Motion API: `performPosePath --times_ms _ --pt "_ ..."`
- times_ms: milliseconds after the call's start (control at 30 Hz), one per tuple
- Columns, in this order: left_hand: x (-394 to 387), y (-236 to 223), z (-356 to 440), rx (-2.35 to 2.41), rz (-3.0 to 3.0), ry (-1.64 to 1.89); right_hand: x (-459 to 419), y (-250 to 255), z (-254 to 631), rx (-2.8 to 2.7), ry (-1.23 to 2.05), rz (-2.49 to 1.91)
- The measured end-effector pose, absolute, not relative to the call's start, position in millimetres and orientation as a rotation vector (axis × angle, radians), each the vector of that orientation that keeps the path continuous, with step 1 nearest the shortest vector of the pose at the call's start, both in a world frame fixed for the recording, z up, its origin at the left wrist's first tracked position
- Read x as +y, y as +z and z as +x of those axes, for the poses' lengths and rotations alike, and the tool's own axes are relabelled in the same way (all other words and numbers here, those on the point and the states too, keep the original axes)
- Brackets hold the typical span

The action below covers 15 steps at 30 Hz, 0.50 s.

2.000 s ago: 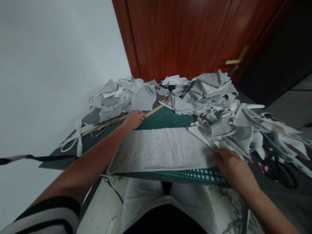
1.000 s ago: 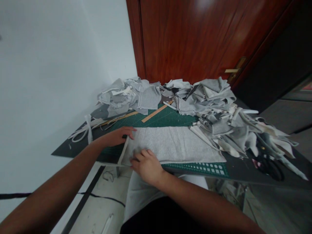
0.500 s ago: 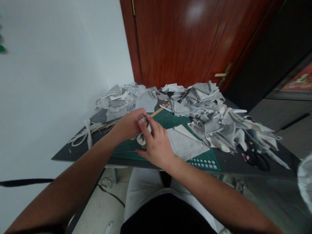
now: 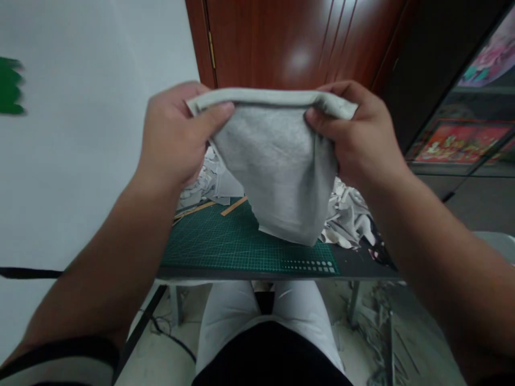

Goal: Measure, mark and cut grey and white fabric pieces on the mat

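Observation:
A light grey piece of fabric (image 4: 281,166) hangs in the air before me, stretched between both hands. Its top edge is folded or rolled over into a thick band. My left hand (image 4: 177,128) pinches the upper left corner, thumb on the near side. At the upper right corner my right hand (image 4: 358,123) grips it the same way. The lower end hangs loose and narrows above the green cutting mat (image 4: 209,246). Fingers behind the cloth are partly hidden.
Piles of grey fabric scraps lie at the left (image 4: 201,182) and right (image 4: 348,217) of the dark table. A wooden strip (image 4: 234,206) rests on the mat. Partly behind my right forearm is a dark object, perhaps scissors (image 4: 378,252). A brown door (image 4: 277,43) stands behind.
Both hands have risen from low over the mat and moved apart. The grey fabric is now lifted and spread between them. My view has shifted slightly.

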<state>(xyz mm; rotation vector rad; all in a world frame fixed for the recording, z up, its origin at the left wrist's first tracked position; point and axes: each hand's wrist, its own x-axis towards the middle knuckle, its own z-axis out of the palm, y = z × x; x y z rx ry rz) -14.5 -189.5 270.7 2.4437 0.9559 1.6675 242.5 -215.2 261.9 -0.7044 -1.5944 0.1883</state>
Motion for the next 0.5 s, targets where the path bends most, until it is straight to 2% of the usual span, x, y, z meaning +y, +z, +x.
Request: performPosePath --times_ms 100,200,267,367,500 --pt "-212.8 307.5 0.9 0.823 2.173 2.066 -236.9 311.6 245.4 -1.643 0.473 -0.726" --pt "-221.9 341.7 7.8 0.969 2.233 1.945 -243.3 347.7 249.6 -1.687 0.587 -0.777" --pt "-209.3 349.1 9.3 1.035 2.197 1.822 -226.2 352.7 254.4 -1.649 0.597 -0.794" --pt "-162.2 323.6 12.6 1.089 1.997 1.612 -172.2 324.6 259.9 -1.565 0.725 -0.872" --pt "-82.4 254.0 17.3 1.139 1.786 1.404 -94.2 255.9 256.9 -1.289 0.935 -1.035"
